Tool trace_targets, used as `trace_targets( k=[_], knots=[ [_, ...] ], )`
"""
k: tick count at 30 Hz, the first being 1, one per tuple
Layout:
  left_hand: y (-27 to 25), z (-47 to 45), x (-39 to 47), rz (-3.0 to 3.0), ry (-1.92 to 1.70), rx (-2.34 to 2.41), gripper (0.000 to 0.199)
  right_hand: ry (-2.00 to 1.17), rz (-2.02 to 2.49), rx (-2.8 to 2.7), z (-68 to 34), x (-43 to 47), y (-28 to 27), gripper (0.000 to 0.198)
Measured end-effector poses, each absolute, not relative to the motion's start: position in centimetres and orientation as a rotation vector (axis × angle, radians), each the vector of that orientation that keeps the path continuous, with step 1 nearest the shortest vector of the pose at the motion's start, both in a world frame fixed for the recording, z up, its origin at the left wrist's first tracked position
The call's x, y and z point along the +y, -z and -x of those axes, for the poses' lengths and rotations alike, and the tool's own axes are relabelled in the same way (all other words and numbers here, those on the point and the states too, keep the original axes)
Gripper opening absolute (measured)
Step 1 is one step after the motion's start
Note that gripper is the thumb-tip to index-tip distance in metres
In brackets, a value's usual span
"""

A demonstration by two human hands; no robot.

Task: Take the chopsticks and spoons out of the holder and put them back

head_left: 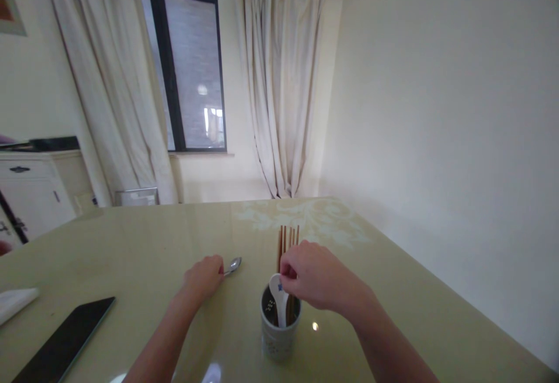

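Near the middle of the table, my left hand is closed around the handle of a metal spoon, its bowl pointing away to the right. My right hand reaches over a pale patterned cup, thumb and fingers pinched at the upper end of a white ceramic soup spoon. That soup spoon leans inside the cup, tilted to the left. Several wooden chopsticks stand upright behind it, partly covered by my right hand.
A dark flat tablet-like object lies on the glossy greenish table at left, with a white object beyond it. A wall runs along the right edge. A white cabinet stands back left.
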State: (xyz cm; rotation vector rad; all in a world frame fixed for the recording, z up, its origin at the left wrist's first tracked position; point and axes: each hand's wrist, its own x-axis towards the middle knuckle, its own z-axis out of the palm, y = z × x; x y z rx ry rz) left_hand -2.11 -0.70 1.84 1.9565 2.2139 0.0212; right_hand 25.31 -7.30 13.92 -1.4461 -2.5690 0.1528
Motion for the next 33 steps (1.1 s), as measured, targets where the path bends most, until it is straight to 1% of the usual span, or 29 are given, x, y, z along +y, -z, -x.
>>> trace_targets(
  k=[4, 7, 13, 24, 28, 33],
  knots=[
    [-1.7, 2.1, -0.6, -1.943, -0.040, 2.221, 0.020, -0.156, 1.434, -2.634, -25.0, -7.2, -13.3, 0.018],
    [-1.4, 2.3, -0.5, -1.943, -0.056, 2.220, 0.019, -0.173, 1.458, -2.658, -24.9, -7.3, -13.1, 0.018],
    [-0.8, 2.6, -0.3, -1.941, -0.096, 2.188, 0.013, -0.205, 1.468, -2.675, -25.0, -7.2, -13.2, 0.024],
    [0.7, 3.4, 0.7, -1.929, -0.178, 2.120, 0.016, -0.145, 1.451, -2.635, -25.1, -7.3, -13.2, 0.020],
    [1.4, 3.7, 1.0, -1.906, -0.205, 2.086, 0.015, -0.215, 1.400, -2.624, -24.7, -7.1, -13.4, 0.015],
    [1.9, 3.6, 1.0, -1.889, -0.259, 2.065, 0.011, -0.273, 1.350, -2.637, -24.3, -7.1, -12.9, 0.017]
  ],
)
